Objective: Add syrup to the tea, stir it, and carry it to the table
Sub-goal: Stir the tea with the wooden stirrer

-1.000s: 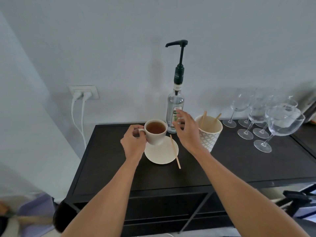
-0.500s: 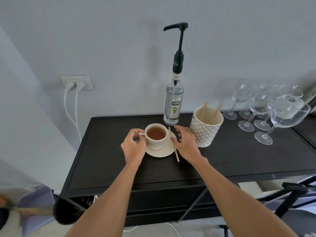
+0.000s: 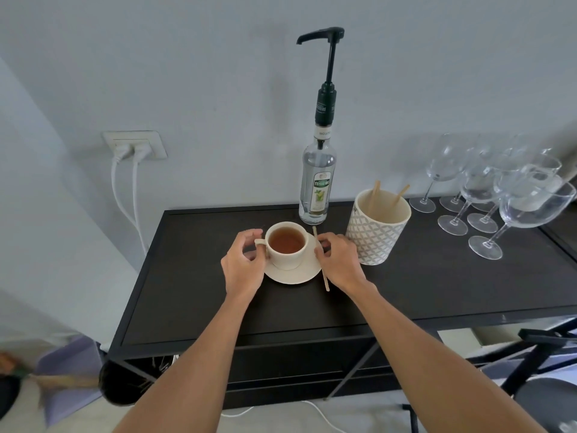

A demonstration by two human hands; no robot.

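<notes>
A white cup of brown tea stands on a white saucer on the black sideboard. My left hand is curled at the cup's handle, with thumb and forefinger pinching it. My right hand grips the saucer's right rim with its fingertips, next to a wooden stir stick that leans over that rim onto the sideboard. The clear syrup bottle with its black pump stands just behind the cup, against the wall.
A patterned white pot holding two wooden sticks stands right of my right hand. Several empty wine glasses crowd the sideboard's right end. A wall socket with two white plugs is at the left, and a black chair stands at the lower right.
The cup, held beside the saucer a second ago, now sits on it. My right hand has come down from the bottle to the saucer's rim.
</notes>
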